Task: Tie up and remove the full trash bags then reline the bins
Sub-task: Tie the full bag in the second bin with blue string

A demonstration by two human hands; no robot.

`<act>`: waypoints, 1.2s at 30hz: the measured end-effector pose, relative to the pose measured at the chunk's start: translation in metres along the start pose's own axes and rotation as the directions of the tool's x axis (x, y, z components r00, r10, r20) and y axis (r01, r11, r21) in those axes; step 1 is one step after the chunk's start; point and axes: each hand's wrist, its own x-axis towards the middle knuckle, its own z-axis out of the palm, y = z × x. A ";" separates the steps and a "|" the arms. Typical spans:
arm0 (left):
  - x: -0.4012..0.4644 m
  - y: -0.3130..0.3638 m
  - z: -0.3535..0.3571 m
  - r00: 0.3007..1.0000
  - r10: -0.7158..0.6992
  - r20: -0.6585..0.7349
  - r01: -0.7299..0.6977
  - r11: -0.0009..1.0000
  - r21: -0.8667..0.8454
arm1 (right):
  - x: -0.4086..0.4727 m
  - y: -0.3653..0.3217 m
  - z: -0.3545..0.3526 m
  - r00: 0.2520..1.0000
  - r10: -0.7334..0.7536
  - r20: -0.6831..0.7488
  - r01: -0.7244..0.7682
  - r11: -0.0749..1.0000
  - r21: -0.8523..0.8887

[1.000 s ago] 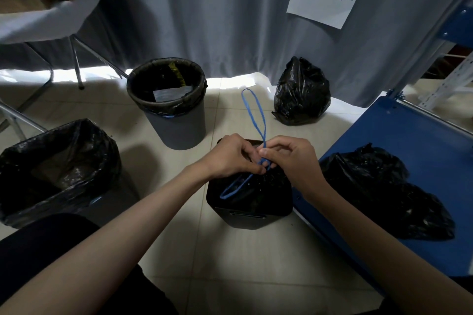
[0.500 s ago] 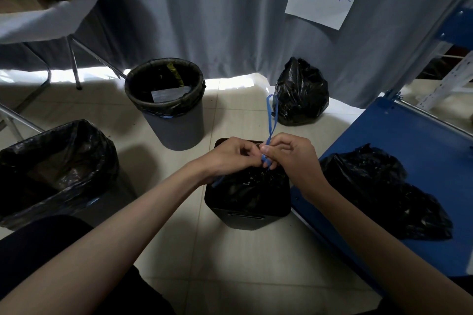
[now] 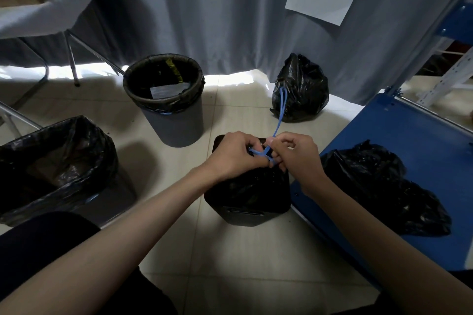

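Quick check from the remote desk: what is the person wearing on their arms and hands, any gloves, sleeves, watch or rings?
Both forearms are bare up to the frame edge: no sleeves, no gloves. The left hand and right hand show no watch, bracelet or ring on the sides facing the camera.

The scene is dimly lit overall. Daylight is let in beneath the grey curtain point(image 3: 230, 20), and a bright, slightly blown-out band is cast on the tiled floor point(image 3: 243, 250) behind the round bin point(image 3: 176, 120). Soft shadows are thrown toward the camera. Straight lines are bowed by wide-angle distortion at the edges, and fine detail is softened throughout.
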 end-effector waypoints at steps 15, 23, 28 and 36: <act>-0.007 -0.003 0.015 0.788 0.598 -0.147 -0.444 0.717 0.537 | 0.001 -0.003 -0.006 0.975 0.206 0.079 -0.214 0.971 0.108; -0.005 0.003 -0.003 0.997 0.075 0.019 -0.072 0.991 -0.116 | 0.003 -0.017 -0.010 0.990 0.093 0.104 -0.117 0.958 0.260; -0.006 0.006 -0.019 0.944 -0.243 0.222 0.314 0.867 -0.388 | 0.000 -0.016 -0.008 0.957 -0.111 0.268 0.119 0.993 -0.011; -0.005 0.005 -0.023 0.918 -0.297 0.262 0.382 0.837 -0.393 | -0.006 -0.002 0.002 0.933 -0.323 0.157 0.358 0.875 -0.325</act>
